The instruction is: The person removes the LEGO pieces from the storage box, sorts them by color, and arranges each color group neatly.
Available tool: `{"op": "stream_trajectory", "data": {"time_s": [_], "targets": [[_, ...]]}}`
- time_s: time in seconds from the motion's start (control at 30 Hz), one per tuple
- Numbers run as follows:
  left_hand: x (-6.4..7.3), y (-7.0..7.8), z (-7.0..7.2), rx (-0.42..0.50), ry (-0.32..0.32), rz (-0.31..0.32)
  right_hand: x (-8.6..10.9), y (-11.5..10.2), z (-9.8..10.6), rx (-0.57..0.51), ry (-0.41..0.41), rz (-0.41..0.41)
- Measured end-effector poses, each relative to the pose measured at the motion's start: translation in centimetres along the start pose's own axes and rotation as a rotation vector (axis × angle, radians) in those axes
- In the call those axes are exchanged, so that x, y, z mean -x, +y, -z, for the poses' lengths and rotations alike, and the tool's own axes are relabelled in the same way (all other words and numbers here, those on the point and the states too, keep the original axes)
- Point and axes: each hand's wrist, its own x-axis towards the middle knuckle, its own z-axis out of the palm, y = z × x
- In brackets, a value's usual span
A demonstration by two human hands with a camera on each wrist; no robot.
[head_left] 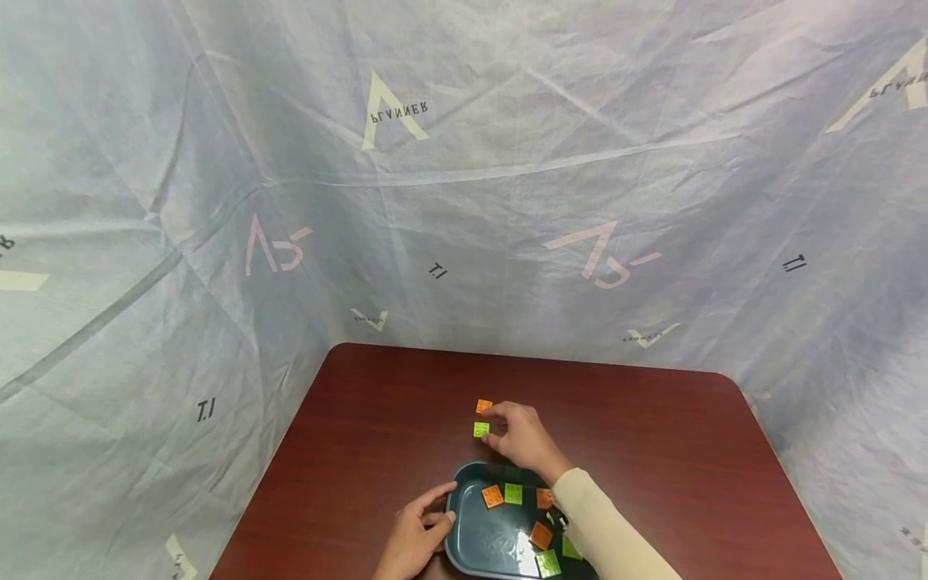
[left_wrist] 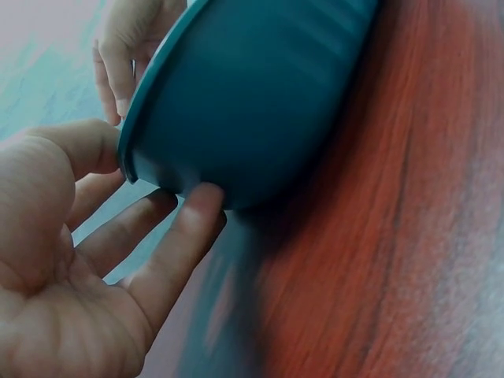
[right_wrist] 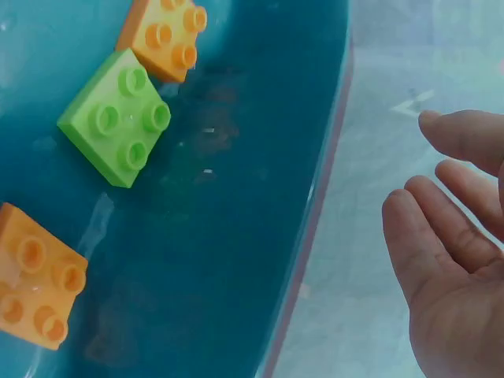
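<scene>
A green toy building brick (head_left: 481, 429) lies on the table just in front of an orange brick (head_left: 483, 406). My right hand (head_left: 524, 439) is beside these two bricks, fingertips close to them. In the right wrist view its thumb and fingers stand apart, with no brick seen between them. A dark teal plastic basin (head_left: 474, 524) stands nearer to me, and my left hand (head_left: 416, 532) holds its left edge. The left wrist view shows fingers against the basin's outer wall (left_wrist: 244, 102) and rim. Inside the basin lie several bricks, including a green one (right_wrist: 116, 118) and an orange one (right_wrist: 39, 276).
The dark red wooden table (head_left: 377, 419) has rounded far corners. Pale grey printed sheeting (head_left: 471, 201) hangs behind it and along both sides. My right sleeve (head_left: 609, 524) crosses over the basin's right part and hides some of it.
</scene>
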Motion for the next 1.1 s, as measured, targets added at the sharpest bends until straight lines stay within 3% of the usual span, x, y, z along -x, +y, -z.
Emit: {"op": "stream_trajectory", "data": {"time_s": [0.4, 0.6, 1.1], "targets": [[-0.1, 0.0, 0.0, -0.016, -0.004, -0.038, 3.2, -1.4, 0.6, 0.017, -0.116, 0.084], [-0.1, -0.1, 0.0, -0.017, -0.01, -0.037, 4.4, -1.2, 0.3, 0.048, -0.183, 0.111], [-0.1, -0.1, -0.2, -0.034, 0.004, -0.032, 5.5, 0.0, -1.2, 0.094, -0.247, 0.185]]}}
